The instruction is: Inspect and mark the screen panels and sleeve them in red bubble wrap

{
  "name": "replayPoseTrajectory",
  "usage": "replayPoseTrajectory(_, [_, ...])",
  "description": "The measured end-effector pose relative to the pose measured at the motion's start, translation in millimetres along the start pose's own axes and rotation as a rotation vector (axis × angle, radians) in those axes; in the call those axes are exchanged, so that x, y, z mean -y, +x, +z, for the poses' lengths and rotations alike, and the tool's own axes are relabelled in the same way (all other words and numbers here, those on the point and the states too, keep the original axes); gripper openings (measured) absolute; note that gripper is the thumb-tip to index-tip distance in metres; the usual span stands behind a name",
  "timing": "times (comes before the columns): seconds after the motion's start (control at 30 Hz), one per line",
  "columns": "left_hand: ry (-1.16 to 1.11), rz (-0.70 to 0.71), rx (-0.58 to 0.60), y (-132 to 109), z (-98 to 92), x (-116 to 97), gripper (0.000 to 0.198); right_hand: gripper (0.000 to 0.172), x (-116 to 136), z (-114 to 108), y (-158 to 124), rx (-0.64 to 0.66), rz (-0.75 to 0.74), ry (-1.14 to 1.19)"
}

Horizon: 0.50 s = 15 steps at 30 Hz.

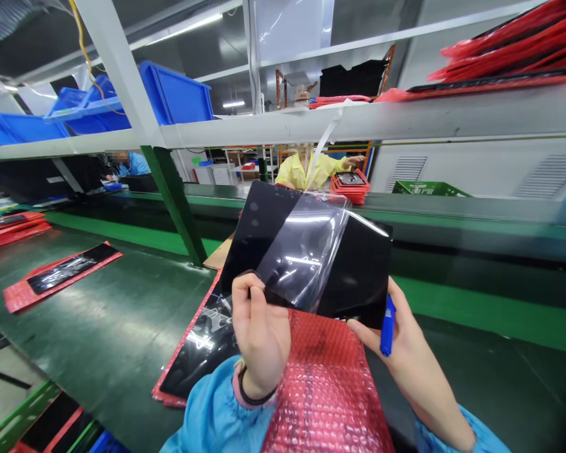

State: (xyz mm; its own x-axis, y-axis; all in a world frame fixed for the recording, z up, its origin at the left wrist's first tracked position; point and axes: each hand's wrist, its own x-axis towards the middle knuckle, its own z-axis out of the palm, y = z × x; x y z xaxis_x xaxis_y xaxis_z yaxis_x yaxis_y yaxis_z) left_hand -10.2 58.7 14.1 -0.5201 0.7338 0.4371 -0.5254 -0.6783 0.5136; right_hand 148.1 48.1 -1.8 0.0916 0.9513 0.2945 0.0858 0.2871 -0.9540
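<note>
Head view: glossy rectangular panel [361, 270], blue marker [387, 328] in right hand [402, 336] (slick clear film [304, 251] in left hand [263, 333])

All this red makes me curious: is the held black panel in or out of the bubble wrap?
Out: no red covers the black panel; red bubble wrap shows below its lower edge.

A flat black rectangular panel [363, 264] is between the left grip [261, 333] and right grip [399, 330], behind a red bubble-wrap pouch [330, 390]. Left of these, a flat black sheet [200, 349] lies on the green tabletop [122, 302]; farther left, between its near and far edges, a narrow black plate [75, 267] rests on a red plastic sleeve [16, 296].
</note>
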Motion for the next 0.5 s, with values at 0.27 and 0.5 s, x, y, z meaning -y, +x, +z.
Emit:
replayPoseTrajectory(0.27, [-0.081,-0.15,-0.17,33,-6.4,-4,0.005,0.063,1,-15,-12,0.198,0.0,0.229])
replayPoseTrajectory(0.5, [-0.113,-0.242,-0.225,49,-10.3,-3,0.007,0.046,7,-10,-16,0.29,0.031,0.382])
